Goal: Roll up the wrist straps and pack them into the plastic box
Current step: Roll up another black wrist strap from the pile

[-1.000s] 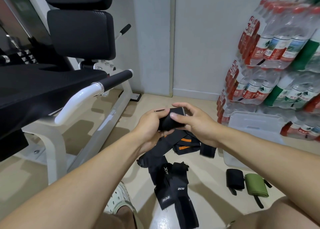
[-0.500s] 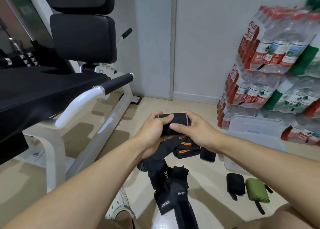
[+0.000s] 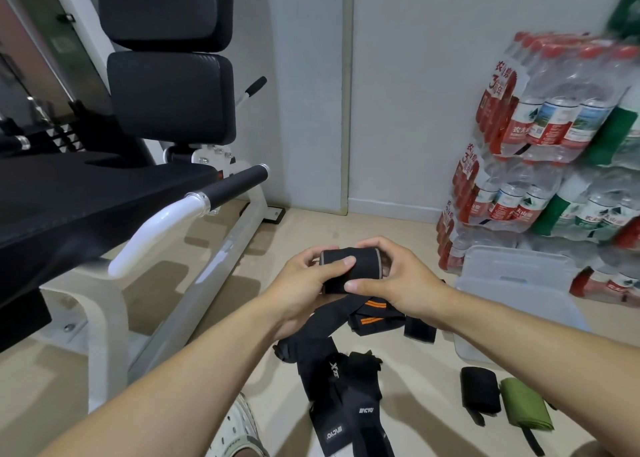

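1. Your left hand [image 3: 304,283] and right hand [image 3: 391,280] both grip the black fabric wrist strap roll [image 3: 349,266], thumbs pressed on top so the winding stays tight.
2. The unrolled tail hangs toward the floor [image 3: 242,301], feeding the roll.
3. The clear plastic box [image 3: 519,276] sits near your right hand, for packing.
4. A rolled black strap [image 3: 479,389] and a rolled green strap [image 3: 524,404] lie just beside each other on the floor, not yet boxed.
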A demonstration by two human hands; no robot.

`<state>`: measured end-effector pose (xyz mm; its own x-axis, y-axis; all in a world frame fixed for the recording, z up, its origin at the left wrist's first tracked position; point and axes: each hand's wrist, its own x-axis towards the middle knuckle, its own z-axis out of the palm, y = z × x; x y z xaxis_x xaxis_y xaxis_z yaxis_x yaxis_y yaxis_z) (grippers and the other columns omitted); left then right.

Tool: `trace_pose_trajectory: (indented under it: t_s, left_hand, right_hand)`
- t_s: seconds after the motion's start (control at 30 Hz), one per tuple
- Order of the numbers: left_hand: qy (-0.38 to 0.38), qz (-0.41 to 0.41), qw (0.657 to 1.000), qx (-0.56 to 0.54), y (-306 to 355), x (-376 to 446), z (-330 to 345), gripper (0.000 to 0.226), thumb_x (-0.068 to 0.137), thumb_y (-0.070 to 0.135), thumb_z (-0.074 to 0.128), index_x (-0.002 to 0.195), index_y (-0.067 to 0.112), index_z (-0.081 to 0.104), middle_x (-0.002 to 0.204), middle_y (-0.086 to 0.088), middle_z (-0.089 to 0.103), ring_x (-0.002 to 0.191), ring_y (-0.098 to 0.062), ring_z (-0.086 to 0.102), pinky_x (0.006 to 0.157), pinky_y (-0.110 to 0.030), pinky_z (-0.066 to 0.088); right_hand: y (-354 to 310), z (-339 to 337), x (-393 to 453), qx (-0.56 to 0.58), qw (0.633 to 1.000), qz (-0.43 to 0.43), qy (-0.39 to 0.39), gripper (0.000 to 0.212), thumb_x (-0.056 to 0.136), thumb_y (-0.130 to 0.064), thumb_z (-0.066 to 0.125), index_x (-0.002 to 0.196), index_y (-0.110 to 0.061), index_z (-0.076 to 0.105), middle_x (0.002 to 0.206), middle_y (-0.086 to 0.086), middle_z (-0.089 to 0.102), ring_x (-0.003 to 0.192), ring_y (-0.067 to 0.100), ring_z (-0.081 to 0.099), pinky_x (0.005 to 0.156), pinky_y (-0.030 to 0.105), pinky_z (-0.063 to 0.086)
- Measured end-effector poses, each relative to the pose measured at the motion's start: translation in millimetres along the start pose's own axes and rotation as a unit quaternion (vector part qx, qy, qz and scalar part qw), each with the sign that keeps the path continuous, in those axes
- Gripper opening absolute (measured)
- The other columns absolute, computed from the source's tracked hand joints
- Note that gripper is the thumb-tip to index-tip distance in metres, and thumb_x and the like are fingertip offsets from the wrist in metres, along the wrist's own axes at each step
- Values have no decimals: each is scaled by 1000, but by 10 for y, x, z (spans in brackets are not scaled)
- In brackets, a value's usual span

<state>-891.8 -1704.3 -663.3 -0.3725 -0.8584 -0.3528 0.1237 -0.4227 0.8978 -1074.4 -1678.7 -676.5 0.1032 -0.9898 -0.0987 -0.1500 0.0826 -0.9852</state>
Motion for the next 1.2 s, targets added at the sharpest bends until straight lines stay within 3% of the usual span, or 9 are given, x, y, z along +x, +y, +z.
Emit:
trace_pose_trajectory:
  t_s: [0.13, 0.3, 0.4, 0.53, 0.73, 0.8, 0.9, 1.03, 1.2]
  left_hand:
    - [-26, -25, 999, 9, -33, 12, -60, 37, 95, 20, 71, 126, 1, 66, 118, -17, 75, 107, -29, 74, 89, -35, 62]
    - [-13, -54, 995, 87, -112, 81, -40, 43, 97, 42, 66, 125, 10, 68, 106, -5, 76, 98, -20, 73, 94, -36, 59]
    - [-13, -76, 992, 99, -133, 124, 15, 43, 96, 50, 62, 121, 17, 73, 109, -10, 76, 102, -22, 71, 91, -35, 58]
    - [-17, -91, 989, 113, -177, 175, 183, 44, 99, 53, 55, 117, 18, 75, 108, -5, 79, 108, -21, 70, 104, -41, 51]
    - [3, -102, 980, 172, -331, 262, 461, 44, 100, 55, 54, 109, 17, 75, 96, 0, 77, 101, -19, 68, 98, -38, 53]
    - [-10, -90, 976, 197, -395, 314, 544, 46, 100, 55, 54, 114, 16, 73, 100, -1, 78, 97, -19, 71, 91, -34, 53]
    - [-19, -48, 968, 244, -508, 408, 639, 40, 94, 52, 67, 105, 13, 70, 110, -8, 77, 89, -15, 74, 71, -21, 52]
    - [-33, -36, 959, 281, -646, 458, 813, 39, 86, 54, 75, 88, 19, 58, 95, -18, 76, 83, -20, 74, 75, -30, 47]
    - [-43, -4, 938, 343, -755, 439, 1019, 45, 86, 54, 75, 79, 19, 48, 75, -4, 59, 62, -17, 45, 54, -28, 33]
  right_hand:
    - [23, -7, -10, 7, 1000, 14, -9, 62, 74, -4, 90, 123, -27, 61, 119, 5, 72, 102, 17, 75, 91, 37, 61]
    - [62, -60, 15, 106, 992, 72, 9, 63, 75, 4, 86, 128, -17, 58, 110, 8, 77, 98, 27, 76, 96, 44, 59]
    - [88, -127, 25, 210, 970, 117, 16, 59, 79, 5, 81, 130, -13, 57, 103, 12, 77, 84, 20, 76, 98, 36, 53]
    - [123, -234, -4, 262, 953, 139, 64, 52, 81, -2, 81, 126, -15, 58, 114, 11, 77, 109, 25, 73, 108, 39, 49]
    - [213, -416, -126, 223, 956, 158, 107, 38, 86, -5, 80, 109, -23, 56, 117, 9, 73, 98, 26, 76, 91, 43, 59]
    - [276, -507, -165, 217, 956, 155, 121, 39, 87, -2, 78, 113, -20, 55, 121, 13, 71, 101, 29, 75, 84, 40, 61]
    - [356, -677, -260, 215, 955, 151, 135, 44, 87, -4, 78, 126, -11, 60, 119, 15, 74, 105, 32, 74, 90, 39, 59]
    - [411, -852, -415, 187, 960, 169, 118, 26, 92, -11, 75, 117, -8, 71, 114, 10, 77, 103, 24, 73, 82, 24, 57]
    - [379, -915, -627, 149, 958, 193, 151, 28, 89, -11, 78, 117, -5, 73, 105, 10, 78, 76, 15, 76, 61, 21, 57]
